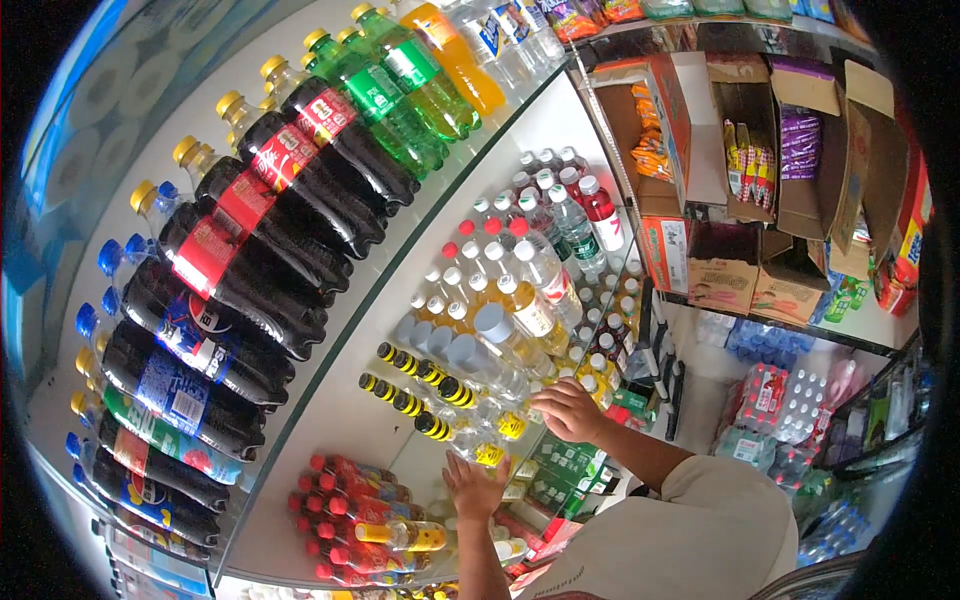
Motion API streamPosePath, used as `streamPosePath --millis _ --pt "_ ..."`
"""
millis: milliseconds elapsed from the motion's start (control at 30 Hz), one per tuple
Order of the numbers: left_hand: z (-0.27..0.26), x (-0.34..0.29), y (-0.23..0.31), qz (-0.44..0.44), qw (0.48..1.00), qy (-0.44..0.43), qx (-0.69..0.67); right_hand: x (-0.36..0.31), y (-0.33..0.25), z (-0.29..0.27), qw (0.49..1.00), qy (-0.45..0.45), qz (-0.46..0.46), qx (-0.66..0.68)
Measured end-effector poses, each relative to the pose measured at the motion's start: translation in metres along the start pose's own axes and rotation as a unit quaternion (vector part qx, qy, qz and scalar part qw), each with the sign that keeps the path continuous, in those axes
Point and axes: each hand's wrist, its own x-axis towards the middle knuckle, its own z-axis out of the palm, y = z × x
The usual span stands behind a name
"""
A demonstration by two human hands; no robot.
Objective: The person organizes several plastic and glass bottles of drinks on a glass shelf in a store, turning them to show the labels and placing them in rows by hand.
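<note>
My left hand [476, 488] is open, fingers apart, beside a clear bottle with a yellow label [489, 454] at the front of a row. My right hand [570, 410] reaches in from the right, its fingers loosely stretched next to another yellow-labelled bottle [512, 425]. Neither hand is wrapped round a bottle; whether the fingertips touch them is hard to tell. Both bottles belong to rows with black-and-yellow caps [434, 427]. Behind my right hand's fingers stand large clear bottles with wide grey caps [490, 323].
Red-capped bottles [340, 500] crowd the shelf left of my left hand, with a yellow-capped bottle [400, 535] among them. Big dark soda bottles [240, 250] line the glass-edged upper shelf. Green cartons [560, 475] sit below my hands. Open cardboard boxes [735, 275] fill the right shelves.
</note>
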Motion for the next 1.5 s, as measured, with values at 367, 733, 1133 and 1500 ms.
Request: streamPosePath --millis 367,733,1133,1500 --pt "-0.009 0.001 0.004 -0.013 1.0 -0.012 -0.015 -0.009 0.001 0.005 0.999 -0.028 0.004 -0.029" --pt "0.014 0.0 -0.007 -0.02 0.999 -0.026 -0.018 -0.01 0.001 0.003 0.999 -0.023 0.011 -0.027" --pt "-0.013 0.001 0.006 -0.034 0.997 -0.054 -0.037 -0.009 0.001 0.002 0.999 -0.016 0.013 -0.028" --pt "0.005 0.001 -0.004 -0.011 0.999 -0.027 -0.013 -0.014 0.002 0.003 0.999 -0.032 0.028 -0.015"
